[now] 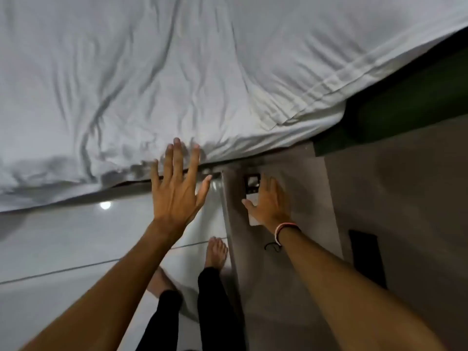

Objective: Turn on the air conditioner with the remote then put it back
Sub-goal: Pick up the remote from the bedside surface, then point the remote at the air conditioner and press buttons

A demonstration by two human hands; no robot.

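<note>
The white air-conditioner remote (252,186), with a dark display at its far end, lies on the grey bedside table (298,279) close to the bed. My right hand (269,204) rests over its near half. The thumb is at the remote's left edge and the fingers lie along its right side, which hides the buttons. My left hand (177,191) hovers with spread fingers over the bed's edge, left of the table, holding nothing. No air conditioner is in view.
A bed with a crumpled white sheet (177,72) fills the upper part of the view. A flat black object (367,259) and a small black loop (272,247) lie on the table. My bare feet (215,252) stand on the glossy tiled floor (63,239).
</note>
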